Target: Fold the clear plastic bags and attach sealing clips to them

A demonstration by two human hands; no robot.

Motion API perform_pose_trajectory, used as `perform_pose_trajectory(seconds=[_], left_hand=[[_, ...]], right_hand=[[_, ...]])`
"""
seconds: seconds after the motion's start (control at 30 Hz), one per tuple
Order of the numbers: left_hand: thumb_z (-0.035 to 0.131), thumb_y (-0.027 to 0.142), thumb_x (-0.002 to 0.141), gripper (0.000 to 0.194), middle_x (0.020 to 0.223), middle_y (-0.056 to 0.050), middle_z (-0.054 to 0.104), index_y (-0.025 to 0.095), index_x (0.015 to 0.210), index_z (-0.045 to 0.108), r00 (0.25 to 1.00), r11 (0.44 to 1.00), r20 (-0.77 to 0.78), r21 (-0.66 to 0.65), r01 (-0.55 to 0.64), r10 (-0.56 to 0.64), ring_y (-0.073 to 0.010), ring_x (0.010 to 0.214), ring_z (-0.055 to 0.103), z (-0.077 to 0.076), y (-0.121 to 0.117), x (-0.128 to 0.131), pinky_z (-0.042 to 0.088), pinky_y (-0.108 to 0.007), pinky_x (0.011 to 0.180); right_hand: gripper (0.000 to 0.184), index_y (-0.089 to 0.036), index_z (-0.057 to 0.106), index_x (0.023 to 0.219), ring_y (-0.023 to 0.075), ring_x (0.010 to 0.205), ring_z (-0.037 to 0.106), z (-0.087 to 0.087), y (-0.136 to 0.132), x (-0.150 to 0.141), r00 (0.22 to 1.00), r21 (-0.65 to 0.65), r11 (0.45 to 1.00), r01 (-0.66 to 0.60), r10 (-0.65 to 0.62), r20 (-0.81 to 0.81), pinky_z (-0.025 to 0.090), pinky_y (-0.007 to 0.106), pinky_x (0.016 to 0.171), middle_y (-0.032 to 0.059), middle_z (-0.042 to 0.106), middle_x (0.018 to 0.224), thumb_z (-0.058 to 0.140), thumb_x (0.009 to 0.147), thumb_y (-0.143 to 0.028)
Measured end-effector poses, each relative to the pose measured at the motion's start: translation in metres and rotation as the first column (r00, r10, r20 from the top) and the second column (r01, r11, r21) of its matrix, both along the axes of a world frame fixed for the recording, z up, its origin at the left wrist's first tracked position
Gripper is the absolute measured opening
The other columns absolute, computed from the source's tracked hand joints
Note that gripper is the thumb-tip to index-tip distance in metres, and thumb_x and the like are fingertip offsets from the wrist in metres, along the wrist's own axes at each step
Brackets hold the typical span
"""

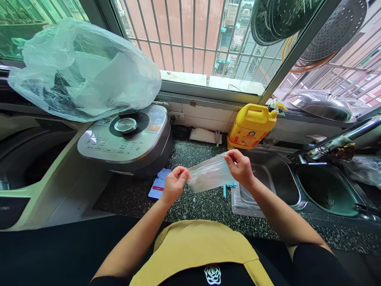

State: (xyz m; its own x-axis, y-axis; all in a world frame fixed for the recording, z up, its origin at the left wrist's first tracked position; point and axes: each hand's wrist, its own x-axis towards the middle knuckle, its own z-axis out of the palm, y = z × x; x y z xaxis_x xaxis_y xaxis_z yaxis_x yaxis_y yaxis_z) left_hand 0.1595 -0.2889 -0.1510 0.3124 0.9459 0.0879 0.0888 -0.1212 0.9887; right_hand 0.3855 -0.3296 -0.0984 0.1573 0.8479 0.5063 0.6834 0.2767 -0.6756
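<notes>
While the left hand [175, 183] and the right hand [240, 166] are pinching its opposite ends, thumb against fingers, a translucent plastic piece [210, 173] is stretching between them above the tabletop [193, 210]; whether bag or sheet, cannot tell. Light-blue items [224, 192] are showing partly behind its lower edge, too small to identify. Lit phone [158, 184]: lying beside the left hand, which is covering part of its edge. Clear tray [247, 211]: sitting at the near-left corner of the steel sink [287, 188], the right forearm [274, 208] crossing over it. Rice cooker [131, 147]: standing leftward, a bulging plastic bag [89, 71] hiding its rear corner. Yellow jug [250, 126]: standing behind, near the wall. Speckled surface is showing between phone and tray; a yellow garment [205, 242] is masking part of the near edge.
</notes>
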Motion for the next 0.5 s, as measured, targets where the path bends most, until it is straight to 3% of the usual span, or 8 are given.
perform_pose_trajectory(seconds=[0.13, 0.23, 0.37, 0.5], left_hand=[[0.046, 0.064, 0.078, 0.05, 0.072, -0.006, 0.063, 0.016, 0.069, 0.059, 0.987, 0.996, 0.14, 0.015, 0.083, -0.084, -0.0172, 0.073, 0.056, -0.007, -0.004, -0.001, 0.045, -0.029, 0.071], [0.056, 0.065, 0.071, 0.049, 0.089, -0.008, 0.063, 0.016, 0.078, 0.059, 0.972, 0.986, 0.174, 0.076, 0.149, -0.16, -0.0204, 0.089, 0.057, -0.009, -0.007, 0.0, 0.044, -0.031, 0.083], [0.062, 0.051, 0.073, 0.034, 0.079, -0.005, 0.062, 0.017, 0.072, 0.056, 0.994, 1.0, 0.106, -0.001, 0.025, -0.024, -0.0165, 0.079, 0.057, -0.008, -0.011, 0.007, 0.045, -0.029, 0.078], [0.06, 0.05, 0.074, 0.034, 0.06, 0.001, 0.057, 0.018, 0.069, 0.051, 0.979, 0.992, 0.189, -0.115, -0.059, 0.08, -0.0118, 0.058, 0.052, -0.011, -0.011, 0.012, 0.044, -0.025, 0.063]], right_hand=[[0.016, -0.02, 0.051, 0.075, 0.01, 0.053, 0.047, -0.001, -0.002, 0.0, 0.998, -0.012, 1.0, 0.018, -0.019, -0.057, 0.04, 0.021, 0.051, -0.002, 0.052, 0.061, 0.049, 0.086, -0.031], [0.017, -0.02, 0.051, 0.075, 0.0106, 0.054, 0.047, -0.001, -0.003, 0.002, 0.996, -0.017, 0.999, 0.035, -0.036, -0.083, 0.04, 0.022, 0.051, -0.0013, 0.052, 0.062, 0.049, 0.086, -0.033], [0.021, -0.02, 0.052, 0.076, 0.0113, 0.055, 0.048, -0.003, -0.006, 0.004, 0.994, -0.025, 0.999, 0.049, -0.051, -0.097, 0.04, 0.023, 0.051, -0.0006, 0.053, 0.062, 0.049, 0.086, -0.038], [0.024, -0.02, 0.052, 0.076, 0.011, 0.054, 0.047, -0.005, -0.008, 0.004, 0.994, -0.01, 0.999, 0.053, -0.054, -0.098, 0.04, 0.023, 0.05, -0.001, 0.052, 0.062, 0.048, 0.086, -0.041]])
